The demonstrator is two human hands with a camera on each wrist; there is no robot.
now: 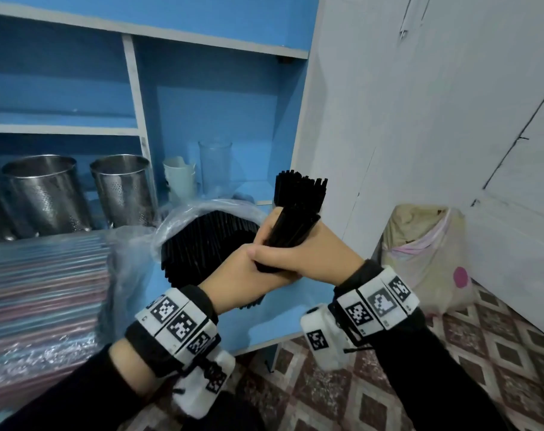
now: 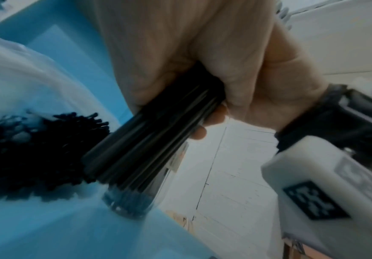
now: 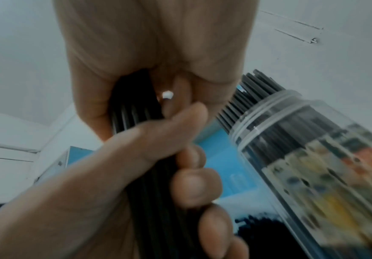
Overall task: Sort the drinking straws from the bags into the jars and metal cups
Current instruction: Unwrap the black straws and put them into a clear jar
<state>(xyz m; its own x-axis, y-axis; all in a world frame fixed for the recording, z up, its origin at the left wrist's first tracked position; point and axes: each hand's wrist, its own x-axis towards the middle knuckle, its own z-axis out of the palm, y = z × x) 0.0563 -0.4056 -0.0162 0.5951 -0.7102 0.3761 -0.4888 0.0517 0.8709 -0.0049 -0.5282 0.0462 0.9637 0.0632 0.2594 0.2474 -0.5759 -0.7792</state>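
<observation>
Both hands grip one bundle of black straws (image 1: 290, 231), held slanted over the blue shelf. My left hand (image 1: 242, 272) wraps the lower part and my right hand (image 1: 311, 247) curls round it just above. The right wrist view shows the left hand's fingers (image 3: 193, 189) curled round the bundle (image 3: 145, 175). Right behind the hands stands a clear labelled jar (image 3: 302, 149) holding black straws (image 1: 298, 191), mostly hidden in the head view. An open clear bag of black straws (image 1: 208, 241) lies left of the hands. Two perforated metal cups (image 1: 43, 194) (image 1: 121, 188) stand at the back left.
An empty glass jar (image 1: 214, 166) and white cups (image 1: 178, 178) stand at the back of the shelf. A bag of coloured straws (image 1: 40, 290) fills the left. The white cupboard wall (image 1: 388, 119) rises on the right, with a bagged bin (image 1: 426, 253) on the tiled floor.
</observation>
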